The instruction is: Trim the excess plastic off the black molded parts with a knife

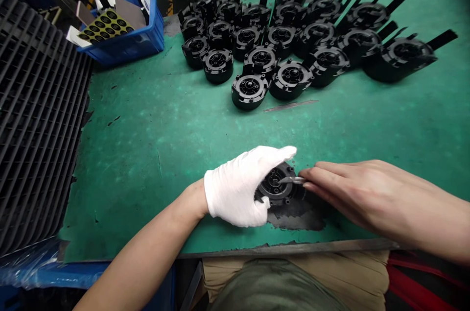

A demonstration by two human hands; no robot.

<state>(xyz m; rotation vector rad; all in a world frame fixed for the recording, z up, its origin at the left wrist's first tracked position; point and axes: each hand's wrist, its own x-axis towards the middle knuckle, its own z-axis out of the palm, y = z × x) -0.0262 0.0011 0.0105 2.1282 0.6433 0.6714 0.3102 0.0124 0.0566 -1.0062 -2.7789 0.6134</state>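
Working at the centre of the held housing (281, 194) with a slim metal tool (290, 180) appears to be the step in hand. By judgement, the next move calls for a steady housing and fine control of the tool tip.

Location: the held housing, a round black part, is at the desk (157, 154) between the two hands.

Left hand (238, 188): gloved in white, partly open in a C-shape, curved around the left side of the held housing. One digit extends along its far side; another bears on its near side.

Right hand (360, 191): bare, to the right of the held housing, fingertips pinching the slim metal tool. The tip points left over the central recess; contact cannot be confirmed, and the exact tool type is unclear.

Surroundings: beyond the held housing stands a group of similar black housings (281, 35), several with projecting flat strips. Beyond it and to its left is a blue bin (128, 47) containing a yellow sheet with black round marks (106, 25).
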